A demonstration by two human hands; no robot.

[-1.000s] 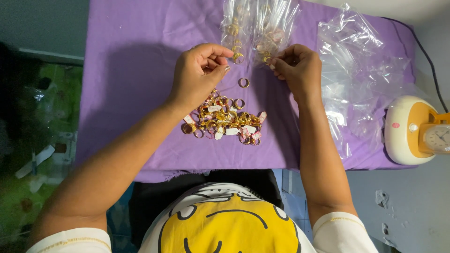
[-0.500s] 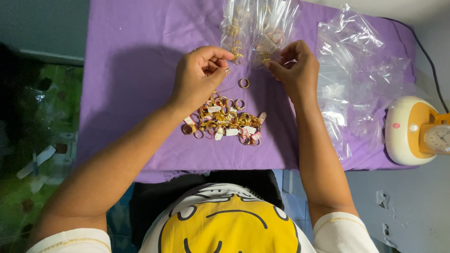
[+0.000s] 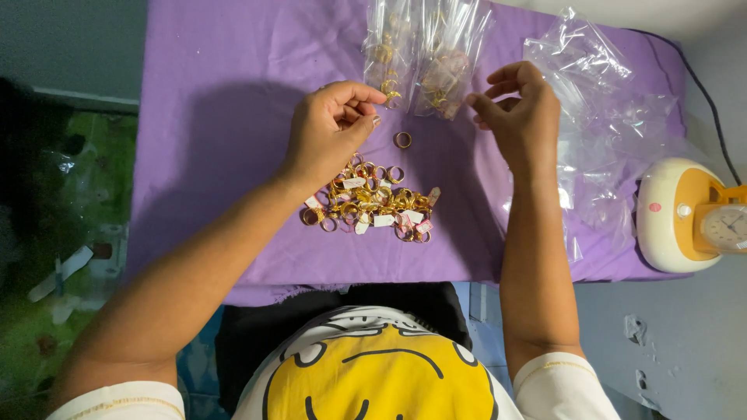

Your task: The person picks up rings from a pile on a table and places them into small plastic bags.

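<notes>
Two small clear bags (image 3: 426, 48) holding gold rings lie side by side at the far middle of the purple cloth (image 3: 218, 117). My left hand (image 3: 331, 132) has its fingers curled, and thumb and forefinger pinch the lower corner of the left bag. My right hand (image 3: 520, 109) hovers just right of the right bag, fingers apart, one fingertip at the bag's edge. A single gold ring (image 3: 402, 140) lies between my hands. Nearer to me sits a heap of gold rings with small tags (image 3: 366, 204).
A loose pile of empty clear bags (image 3: 615, 117) covers the cloth's right side. A cream and orange device with a clock face (image 3: 689, 218) stands at the right edge, with a black cable (image 3: 710, 97) behind it. Green clutter lies on the floor at left (image 3: 70, 233).
My right hand has drawn back to the right, away from the bags, and its fingers have spread. My left hand has stayed at the left bag's corner.
</notes>
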